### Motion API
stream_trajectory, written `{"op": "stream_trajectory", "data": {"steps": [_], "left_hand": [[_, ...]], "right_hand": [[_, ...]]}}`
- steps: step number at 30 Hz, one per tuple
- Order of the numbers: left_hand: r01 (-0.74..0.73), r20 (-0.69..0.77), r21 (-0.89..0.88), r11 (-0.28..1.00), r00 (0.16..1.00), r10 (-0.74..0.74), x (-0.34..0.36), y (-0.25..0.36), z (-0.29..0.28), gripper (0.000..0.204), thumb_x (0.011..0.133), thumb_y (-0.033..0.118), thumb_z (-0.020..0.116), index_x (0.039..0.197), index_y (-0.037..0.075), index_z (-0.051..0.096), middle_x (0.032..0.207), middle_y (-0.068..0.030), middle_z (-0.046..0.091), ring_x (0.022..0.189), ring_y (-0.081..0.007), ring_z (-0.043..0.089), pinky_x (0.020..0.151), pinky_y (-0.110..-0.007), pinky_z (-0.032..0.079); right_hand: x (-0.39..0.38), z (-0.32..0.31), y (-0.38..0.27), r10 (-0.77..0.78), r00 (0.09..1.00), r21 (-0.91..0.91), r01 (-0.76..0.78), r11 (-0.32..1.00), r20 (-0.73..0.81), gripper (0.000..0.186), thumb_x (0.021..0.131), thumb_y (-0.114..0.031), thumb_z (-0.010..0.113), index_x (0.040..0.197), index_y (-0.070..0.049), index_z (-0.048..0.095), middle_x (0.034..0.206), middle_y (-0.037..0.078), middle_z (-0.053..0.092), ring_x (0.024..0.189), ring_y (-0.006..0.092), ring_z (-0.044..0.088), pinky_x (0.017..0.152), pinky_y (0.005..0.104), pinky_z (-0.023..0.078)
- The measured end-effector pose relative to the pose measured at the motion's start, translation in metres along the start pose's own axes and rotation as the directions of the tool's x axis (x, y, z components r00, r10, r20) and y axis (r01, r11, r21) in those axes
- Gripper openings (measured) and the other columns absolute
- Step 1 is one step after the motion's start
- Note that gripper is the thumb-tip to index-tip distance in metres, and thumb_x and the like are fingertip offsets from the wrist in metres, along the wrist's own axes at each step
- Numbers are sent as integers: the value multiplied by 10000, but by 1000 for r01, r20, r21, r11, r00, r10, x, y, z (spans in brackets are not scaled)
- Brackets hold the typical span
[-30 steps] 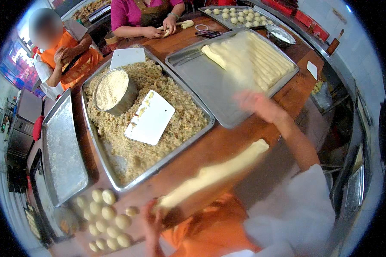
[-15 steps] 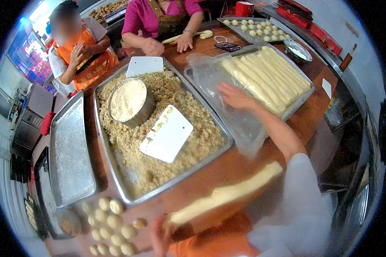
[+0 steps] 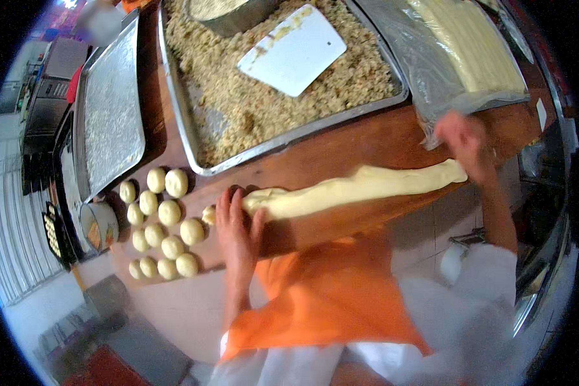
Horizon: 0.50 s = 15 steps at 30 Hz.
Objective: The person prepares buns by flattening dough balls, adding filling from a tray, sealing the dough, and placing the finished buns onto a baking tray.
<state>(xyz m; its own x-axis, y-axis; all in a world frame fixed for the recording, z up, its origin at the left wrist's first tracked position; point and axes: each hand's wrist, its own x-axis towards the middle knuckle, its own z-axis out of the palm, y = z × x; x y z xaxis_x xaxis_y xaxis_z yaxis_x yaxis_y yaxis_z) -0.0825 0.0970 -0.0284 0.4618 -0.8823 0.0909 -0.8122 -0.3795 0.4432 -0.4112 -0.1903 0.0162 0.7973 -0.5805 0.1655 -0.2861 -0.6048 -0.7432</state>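
A long pale dough rope [image 3: 347, 193] lies across the wooden table near its front edge. My left hand [image 3: 235, 225] rests at its left end, fingers spread and lying flat, next to a small dough bit [image 3: 209, 215]. My right hand [image 3: 463, 145] hovers just above the rope's right end; motion blurs its fingers, and nothing held can be made out. Several round dough balls [image 3: 169, 213] sit left of my left hand. Beyond my right hand, more dough ropes [image 3: 473, 48] lie under a clear plastic sheet [image 3: 424, 71].
A large metal tray [image 3: 289, 137] of crumbly filling [image 3: 251, 116] stands beyond the rope. A white scraper [image 3: 296, 51] and a round metal container [image 3: 241, 18] rest in the filling. At left are a floury tray [image 3: 112, 109] and a bowl [image 3: 99, 225].
My view has tilted down toward the near table. My right hand has drawn back from the plastic sheet to the rope's right end. My left hand stays by the left end.
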Motion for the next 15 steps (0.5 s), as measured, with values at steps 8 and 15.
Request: {"op": "stream_trajectory", "data": {"steps": [8, 15], "left_hand": [[-98, -103, -376, 921, 993, 63, -47, -2, 14, 438, 717, 15, 671, 1102, 18, 462, 1186, -188, 484, 1018, -336, 532, 864, -373, 446], [-22, -17, -182, 983, 1000, 19, -28, 12, 9, 444, 735, 31, 661, 1129, 37, 458, 1096, -156, 500, 965, -302, 514, 822, -372, 431]], "right_hand": [[-90, 66, -34, -77, 990, -696, 138, 705, 119, 614, 640, -290, 704, 1172, -81, 482, 1180, 115, 469, 1046, 300, 456, 920, 504, 306], [-73, 60, -21, -129, 983, -686, 186, 703, 134, 602, 629, -254, 704, 1164, -60, 507, 1025, 102, 521, 925, 292, 508, 817, 443, 382]]}}
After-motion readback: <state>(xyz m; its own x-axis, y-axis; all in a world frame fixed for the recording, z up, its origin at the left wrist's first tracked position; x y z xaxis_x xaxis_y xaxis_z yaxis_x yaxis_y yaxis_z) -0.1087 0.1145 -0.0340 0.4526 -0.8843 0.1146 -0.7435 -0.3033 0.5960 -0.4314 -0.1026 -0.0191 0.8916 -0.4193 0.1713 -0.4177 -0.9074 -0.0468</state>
